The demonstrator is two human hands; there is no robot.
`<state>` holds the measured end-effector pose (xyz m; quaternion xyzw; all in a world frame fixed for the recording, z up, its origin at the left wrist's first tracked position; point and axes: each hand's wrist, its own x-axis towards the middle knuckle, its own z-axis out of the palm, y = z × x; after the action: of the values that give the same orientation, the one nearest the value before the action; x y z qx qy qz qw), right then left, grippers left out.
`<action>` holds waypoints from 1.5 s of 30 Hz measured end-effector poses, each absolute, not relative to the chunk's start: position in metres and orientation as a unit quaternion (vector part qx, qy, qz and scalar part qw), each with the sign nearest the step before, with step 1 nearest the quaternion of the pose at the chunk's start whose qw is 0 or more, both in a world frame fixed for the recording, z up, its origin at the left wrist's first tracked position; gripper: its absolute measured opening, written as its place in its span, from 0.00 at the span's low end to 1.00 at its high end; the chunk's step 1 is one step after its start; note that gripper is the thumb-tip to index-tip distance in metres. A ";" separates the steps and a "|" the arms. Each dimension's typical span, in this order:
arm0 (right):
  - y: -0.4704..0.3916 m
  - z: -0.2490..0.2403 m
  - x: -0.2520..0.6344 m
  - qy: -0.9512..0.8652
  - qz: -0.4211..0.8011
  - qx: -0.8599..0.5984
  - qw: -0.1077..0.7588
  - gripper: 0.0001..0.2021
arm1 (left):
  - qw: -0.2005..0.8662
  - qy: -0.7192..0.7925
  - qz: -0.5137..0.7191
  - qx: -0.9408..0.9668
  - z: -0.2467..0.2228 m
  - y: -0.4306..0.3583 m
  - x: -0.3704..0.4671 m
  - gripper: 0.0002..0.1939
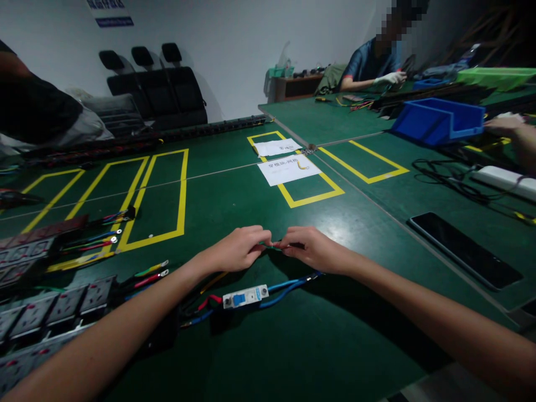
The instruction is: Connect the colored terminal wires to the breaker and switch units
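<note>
Both my hands meet over the green table, fingers pinched on thin wires. My left hand (243,248) grips the left part of a short stretch of red and green wire (273,244). Close beside it, my right hand (312,248) pinches the other end, its fingertips nearly touching the left ones. Just below lies a white circuit breaker (245,297) with a blue switch. Blue wires (288,283) run from its right side, and red and blue wires (205,310) from its left. How the pinched wires connect is hidden by my fingers.
Socket strips (62,312) with lugged wires lie at the left. A phone (464,249) rests at right, near a blue bin (438,120), black cables (454,178) and a white power strip (508,181). Paper sheets (288,169) lie ahead. Co-workers sit or stand around the table.
</note>
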<state>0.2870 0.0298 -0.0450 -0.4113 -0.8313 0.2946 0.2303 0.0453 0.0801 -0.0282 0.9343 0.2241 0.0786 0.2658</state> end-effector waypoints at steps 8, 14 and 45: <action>0.029 -0.036 0.286 -0.847 0.286 -0.412 0.179 0.12 | 0.231 0.221 0.037 0.947 -0.019 0.077 0.048 0.07; 0.034 -0.039 0.288 -0.846 0.273 -0.411 0.204 0.09 | 0.243 0.236 0.028 0.941 -0.016 0.075 0.049 0.08; 0.047 -0.036 0.313 -0.803 0.333 -0.424 0.255 0.19 | 0.245 0.304 0.020 0.920 -0.010 0.064 0.045 0.09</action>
<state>0.3127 0.0473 -0.0363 -0.4240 -0.8029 0.3327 0.2548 0.0453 0.0644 -0.0097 0.9203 0.3041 0.0205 0.2451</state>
